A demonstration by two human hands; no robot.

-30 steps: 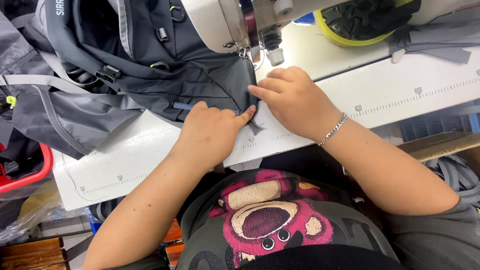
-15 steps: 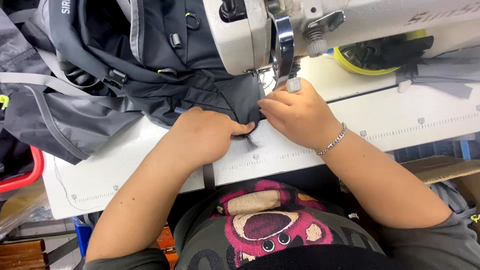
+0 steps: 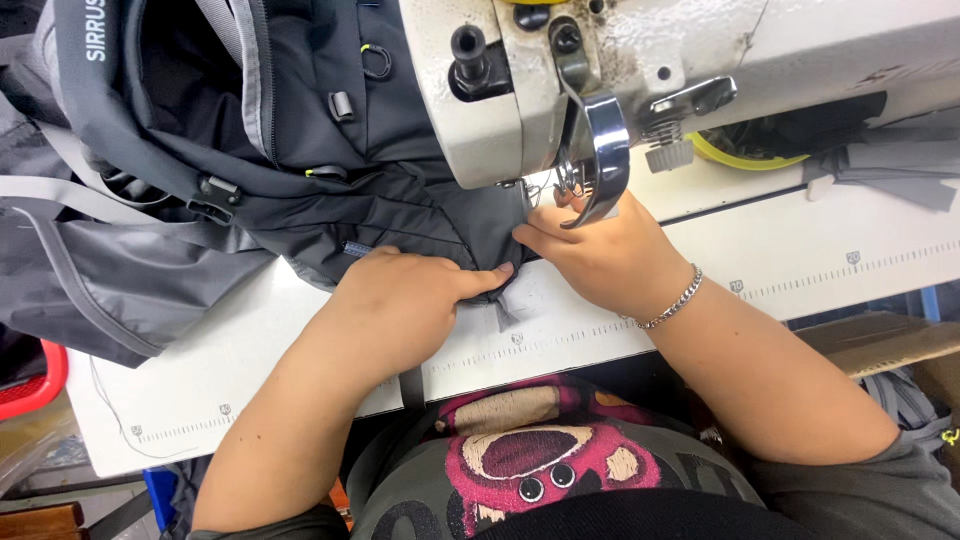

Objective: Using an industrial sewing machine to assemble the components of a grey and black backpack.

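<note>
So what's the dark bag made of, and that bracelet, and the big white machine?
The bag looks like woven synthetic cloth, matte dark grey, creasing softly under the left hand. The bracelet seems metal: shiny silver chain links. The machine looks like painted metal, off-white and scuffed, with polished steel parts.

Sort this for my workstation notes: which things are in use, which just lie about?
In use: left hand, right hand, dark grey fabric backpack, white sewing machine.
Lying about: red plastic bin, yellow round object.
</note>
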